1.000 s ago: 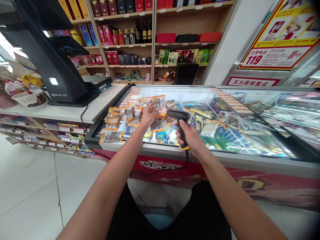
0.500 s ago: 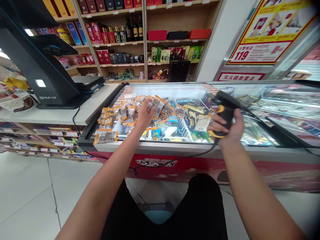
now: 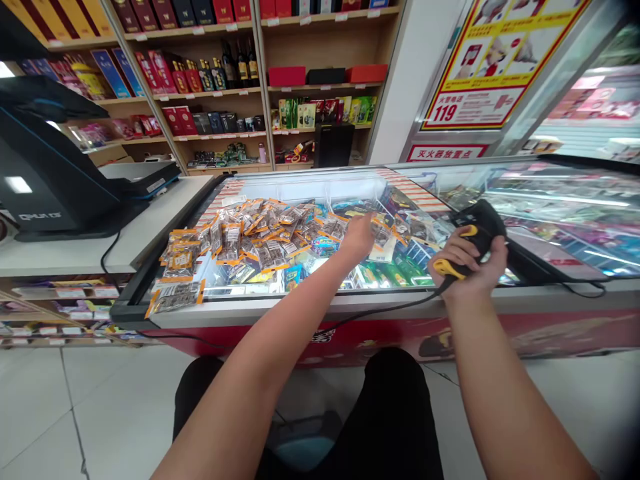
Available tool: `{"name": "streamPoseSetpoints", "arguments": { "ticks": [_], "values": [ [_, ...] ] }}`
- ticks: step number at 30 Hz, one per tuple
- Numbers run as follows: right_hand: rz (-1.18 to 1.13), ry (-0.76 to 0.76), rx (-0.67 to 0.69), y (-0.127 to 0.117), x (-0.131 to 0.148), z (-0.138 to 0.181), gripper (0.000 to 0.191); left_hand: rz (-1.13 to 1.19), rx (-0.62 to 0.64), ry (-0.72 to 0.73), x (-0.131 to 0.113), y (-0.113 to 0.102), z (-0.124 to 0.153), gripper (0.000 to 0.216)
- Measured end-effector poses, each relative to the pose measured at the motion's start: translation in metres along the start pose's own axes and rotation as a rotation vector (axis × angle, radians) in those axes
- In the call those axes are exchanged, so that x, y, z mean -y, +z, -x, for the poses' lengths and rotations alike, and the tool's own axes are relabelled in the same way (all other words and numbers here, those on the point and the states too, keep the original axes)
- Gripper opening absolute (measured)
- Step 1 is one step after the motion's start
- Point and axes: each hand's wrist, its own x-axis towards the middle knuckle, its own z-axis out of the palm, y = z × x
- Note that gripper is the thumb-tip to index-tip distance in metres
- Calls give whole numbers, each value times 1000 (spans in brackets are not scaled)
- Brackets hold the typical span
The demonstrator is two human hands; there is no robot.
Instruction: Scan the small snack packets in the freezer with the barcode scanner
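Note:
My left hand (image 3: pixel 358 236) reaches over the glass lid of a chest freezer (image 3: pixel 320 303), fingers closed on a clear snack packet with orange edges (image 3: pixel 382 234). To its left, several similar packets (image 3: pixel 250 233) lie spread over the lid. My right hand (image 3: pixel 466 265) grips a black and yellow barcode scanner (image 3: pixel 479 223) above the freezer's front right part. The scanner's black cable (image 3: pixel 390 308) runs down over the front rim.
A black cash register (image 3: pixel 45 193) stands on the white counter (image 3: pixel 75 250) at the left. Wooden shelves (image 3: pixel 260 87) with boxes and bottles fill the back wall. A red and yellow poster (image 3: pixel 490 60) hangs at the right. White floor tiles lie below.
My left hand lifted a packet from the pile and carried it right toward the scanner. My right hand swung the scanner right and turned it. The view shifted right.

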Motion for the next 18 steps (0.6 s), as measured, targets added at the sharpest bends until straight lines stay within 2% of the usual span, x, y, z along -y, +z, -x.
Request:
{"name": "streamPoseSetpoints", "arguments": {
  "ticks": [3,5,8,10,12,13,16,17,18],
  "values": [
    [742,-67,-61,10,5,-12,45,6,9,21,-4,19,-4,59],
    [1159,-77,-148,14,3,-14,43,-9,108,110,-7,26,0,54],
    [1614,-53,-247,13,-3,-9,37,-61,285,292,-11,30,8,57],
    [1805,-52,-246,9,-7,-4,34,-118,321,359,-14,24,13,61],
    [1952,-80,-247,6,-9,-1,31,-242,261,344,-16,8,16,61],
    [2026,-95,-258,5,-9,-2,31,-335,193,301,-16,-3,17,58],
    [2247,-86,-347,2,-7,-7,35,-636,-92,28,-11,-44,20,45],
    [2316,-64,-398,1,-7,-9,37,-705,-157,-69,-8,-57,21,41],
    [2383,-37,-452,-1,-6,-10,38,-759,-168,-142,-4,-69,22,40]
  ]
}}
